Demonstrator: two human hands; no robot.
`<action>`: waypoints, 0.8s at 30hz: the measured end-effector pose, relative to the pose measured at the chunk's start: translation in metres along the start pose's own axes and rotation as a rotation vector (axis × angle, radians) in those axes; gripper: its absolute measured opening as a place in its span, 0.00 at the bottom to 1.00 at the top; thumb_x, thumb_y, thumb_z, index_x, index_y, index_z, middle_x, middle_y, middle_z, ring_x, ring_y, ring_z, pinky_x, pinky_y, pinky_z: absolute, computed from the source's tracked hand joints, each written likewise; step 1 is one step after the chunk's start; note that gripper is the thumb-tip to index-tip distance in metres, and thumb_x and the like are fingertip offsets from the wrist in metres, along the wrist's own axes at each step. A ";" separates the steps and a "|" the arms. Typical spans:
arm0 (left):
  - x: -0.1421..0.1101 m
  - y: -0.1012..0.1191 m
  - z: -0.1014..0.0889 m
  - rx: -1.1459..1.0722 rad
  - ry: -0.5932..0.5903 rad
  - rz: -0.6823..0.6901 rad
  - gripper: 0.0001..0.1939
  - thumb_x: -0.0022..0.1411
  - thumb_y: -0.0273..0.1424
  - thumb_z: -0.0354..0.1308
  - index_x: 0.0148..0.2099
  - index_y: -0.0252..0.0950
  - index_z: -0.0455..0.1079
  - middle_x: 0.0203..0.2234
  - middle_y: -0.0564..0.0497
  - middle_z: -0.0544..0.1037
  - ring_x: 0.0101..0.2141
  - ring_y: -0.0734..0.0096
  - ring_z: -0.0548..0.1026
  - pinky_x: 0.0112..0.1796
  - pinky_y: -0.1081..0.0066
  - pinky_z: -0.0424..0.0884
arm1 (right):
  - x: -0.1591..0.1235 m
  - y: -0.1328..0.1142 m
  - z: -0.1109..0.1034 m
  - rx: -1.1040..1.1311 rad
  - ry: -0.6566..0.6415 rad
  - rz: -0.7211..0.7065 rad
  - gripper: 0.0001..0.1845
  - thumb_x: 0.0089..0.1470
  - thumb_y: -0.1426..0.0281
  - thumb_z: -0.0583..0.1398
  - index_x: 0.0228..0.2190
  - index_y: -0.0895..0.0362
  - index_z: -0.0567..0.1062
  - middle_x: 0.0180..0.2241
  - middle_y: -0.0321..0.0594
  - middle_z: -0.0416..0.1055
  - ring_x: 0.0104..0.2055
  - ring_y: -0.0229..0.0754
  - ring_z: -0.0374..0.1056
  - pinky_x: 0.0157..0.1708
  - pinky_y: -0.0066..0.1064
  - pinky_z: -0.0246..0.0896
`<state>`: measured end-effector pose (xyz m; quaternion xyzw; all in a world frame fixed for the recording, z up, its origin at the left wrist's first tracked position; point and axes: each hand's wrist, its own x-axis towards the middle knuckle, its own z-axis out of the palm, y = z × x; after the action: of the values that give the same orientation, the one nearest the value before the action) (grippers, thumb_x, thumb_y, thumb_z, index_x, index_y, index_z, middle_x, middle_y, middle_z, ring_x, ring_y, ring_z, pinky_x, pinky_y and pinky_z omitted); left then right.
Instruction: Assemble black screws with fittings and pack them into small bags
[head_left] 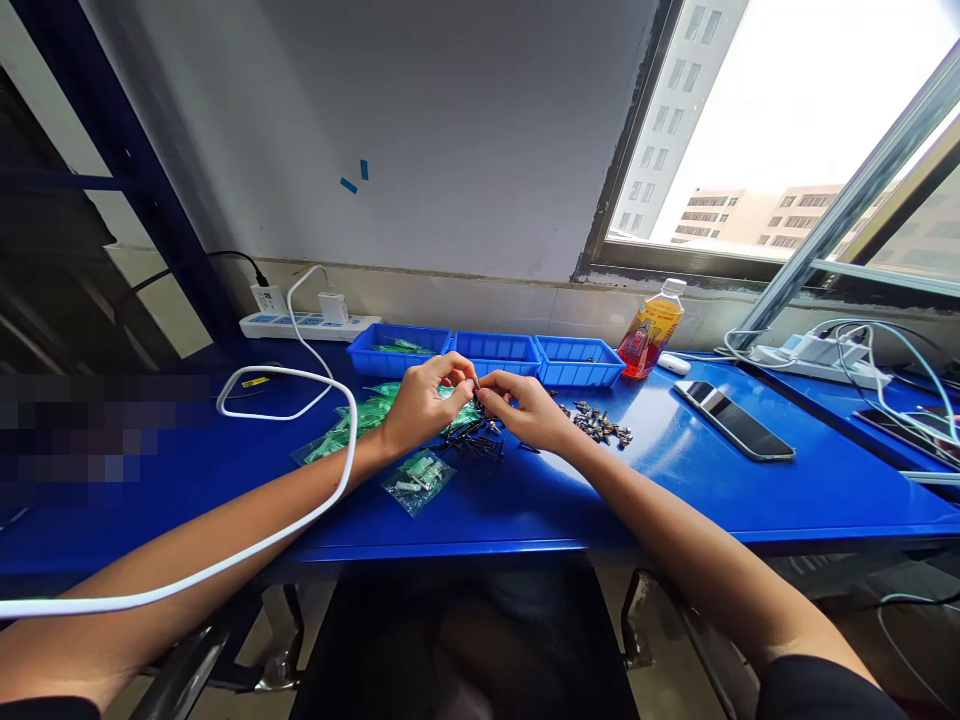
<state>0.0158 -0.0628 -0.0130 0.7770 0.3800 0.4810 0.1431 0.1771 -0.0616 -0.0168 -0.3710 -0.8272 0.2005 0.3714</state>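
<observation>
My left hand (427, 400) and my right hand (525, 405) meet fingertip to fingertip above the blue table. Both are closed in a pinch on a small dark metal piece (477, 384), mostly covered by the fingers. Under them lies a pile of long dark screws (476, 442). Right of my right hand, short metal fittings (604, 425) are scattered in a loose heap. Clear bags with green pieces (367, 415) spread beside and behind my left hand. A small clear bag of pale plugs (418, 480) lies nearer the table's front edge.
Three blue bins, left (360, 358), middle (495, 368) and right (577, 376), stand behind the hands; the left one holds green pieces. A drink bottle (651, 330), a phone (733, 420) and power strips (300, 325) are around. A white cable (349, 450) loops across my left forearm.
</observation>
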 end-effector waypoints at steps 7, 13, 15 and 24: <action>-0.001 -0.001 0.002 -0.026 -0.041 -0.053 0.08 0.54 0.35 0.50 0.32 0.37 0.67 0.23 0.54 0.73 0.26 0.71 0.71 0.31 0.71 0.67 | 0.000 0.005 0.002 -0.208 0.183 -0.066 0.04 0.49 0.70 0.58 0.26 0.58 0.70 0.18 0.30 0.62 0.21 0.31 0.57 0.25 0.24 0.53; -0.001 0.000 0.003 -0.007 -0.040 -0.072 0.07 0.53 0.34 0.51 0.31 0.37 0.67 0.22 0.54 0.74 0.25 0.71 0.71 0.30 0.72 0.67 | -0.001 0.004 0.001 -0.338 0.211 -0.097 0.04 0.47 0.70 0.60 0.25 0.57 0.70 0.19 0.30 0.63 0.23 0.32 0.58 0.26 0.24 0.51; -0.001 0.001 0.004 0.000 -0.040 -0.072 0.07 0.53 0.34 0.51 0.30 0.37 0.66 0.22 0.54 0.74 0.25 0.71 0.71 0.29 0.72 0.67 | -0.001 0.004 0.001 -0.340 0.197 -0.093 0.04 0.47 0.70 0.61 0.24 0.57 0.70 0.19 0.30 0.63 0.23 0.32 0.58 0.26 0.24 0.51; -0.001 -0.002 0.002 -0.021 0.009 -0.056 0.08 0.53 0.35 0.50 0.30 0.37 0.67 0.22 0.54 0.73 0.26 0.71 0.71 0.31 0.72 0.67 | 0.001 0.001 -0.001 -0.106 0.096 -0.048 0.06 0.53 0.69 0.55 0.30 0.59 0.71 0.18 0.30 0.63 0.20 0.30 0.57 0.24 0.23 0.53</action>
<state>0.0170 -0.0619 -0.0155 0.7624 0.3974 0.4841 0.1629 0.1781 -0.0602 -0.0168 -0.3795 -0.8265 0.1293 0.3951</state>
